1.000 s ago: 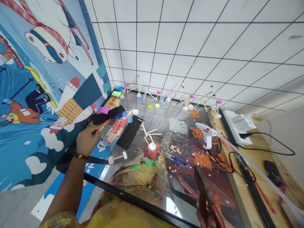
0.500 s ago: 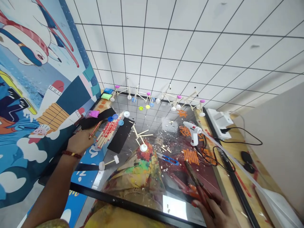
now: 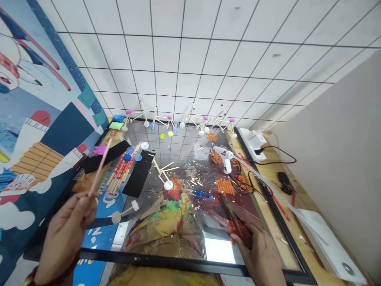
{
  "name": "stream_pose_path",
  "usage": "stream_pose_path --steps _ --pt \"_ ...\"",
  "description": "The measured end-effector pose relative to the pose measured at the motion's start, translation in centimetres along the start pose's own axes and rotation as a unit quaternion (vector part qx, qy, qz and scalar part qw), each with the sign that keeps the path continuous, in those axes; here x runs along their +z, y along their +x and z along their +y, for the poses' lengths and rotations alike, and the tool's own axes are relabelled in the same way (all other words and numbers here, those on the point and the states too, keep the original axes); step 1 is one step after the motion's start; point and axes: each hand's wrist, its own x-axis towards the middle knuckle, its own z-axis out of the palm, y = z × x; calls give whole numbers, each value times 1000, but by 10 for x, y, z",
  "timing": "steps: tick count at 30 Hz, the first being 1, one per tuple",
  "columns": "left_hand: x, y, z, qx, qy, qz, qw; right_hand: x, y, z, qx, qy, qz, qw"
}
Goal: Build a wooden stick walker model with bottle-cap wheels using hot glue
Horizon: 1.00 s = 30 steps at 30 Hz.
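Note:
My left hand (image 3: 70, 222) pinches the near end of a thin wooden stick (image 3: 100, 167) and holds it up, slanting away over the table's left side. A bundle of similar red-marked sticks (image 3: 122, 171) lies beyond it beside blue caps (image 3: 130, 153). My right hand (image 3: 258, 248) rests low on the glass table top (image 3: 190, 222), closed around red-handled pliers (image 3: 235, 222) that point toward the middle. Between the hands lie a small stick piece with two white caps (image 3: 125, 211) and a stick frame on a white cap (image 3: 163, 172).
A white glue gun (image 3: 224, 155) stands right of centre, its black cord running to a white power strip (image 3: 253, 139). Blue scissors (image 3: 201, 194) lie mid-table among wood chips. Several stick-and-cap models (image 3: 178, 121) line the tiled back wall. Black strips (image 3: 138, 174) lie at left.
My left hand has lifted one stick off the bundle and drawn back toward me. My right hand has come down with the pliers onto the glass. The view has tilted up.

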Motion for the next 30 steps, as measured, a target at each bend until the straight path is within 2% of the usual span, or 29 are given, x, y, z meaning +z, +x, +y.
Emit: stream_pose_path --steps 2,3,5,6,7,9,10,11,12,13,15,16,18,22,25,27,30 --pt "20 -23 -8 -32 -44 -116 992 2 -1 0 3 -5 -4 1000" --pt "31 -34 -14 -44 -33 -198 979 2 -1 0 8 -4 -6 1000" --pt "53 -53 -27 -45 5 -356 933 -1 0 -4 23 2 -7 1000" --pt "64 -61 -33 -35 26 -416 908 -4 1 -9 32 10 -6 999" --pt "75 -67 -37 -11 57 -464 884 -9 2 -14 41 31 -8 999" --pt "93 -77 -40 62 125 -511 848 -24 6 -31 66 123 -27 990" --pt "100 -80 -40 97 154 -532 827 -32 9 -41 82 203 -49 974" --pt "106 -82 -38 132 175 -549 806 -40 13 -52 104 295 -78 947" --pt "110 -84 -36 160 191 -564 787 -47 17 -63 129 381 -94 911" --pt "113 -86 -34 184 200 -574 772 -52 22 -73 149 444 -69 881" --pt "117 -89 -32 211 207 -582 758 -55 33 -92 185 509 -8 841" --pt "119 -90 -33 211 204 -581 759 -52 39 -101 199 527 17 826" --pt "124 -94 -38 173 177 -578 778 -42 49 -118 199 567 21 799" --pt "135 -99 -56 27 78 -551 830 -15 63 -143 199 634 -96 741" --pt "138 -94 -65 -48 47 -518 853 -4 68 -152 212 657 -154 706" --pt "137 -89 -67 -56 65 -510 856 -3 72 -154 231 685 -150 675" --pt "129 -82 -63 -17 118 -514 850 -7 81 -151 260 727 -85 630"
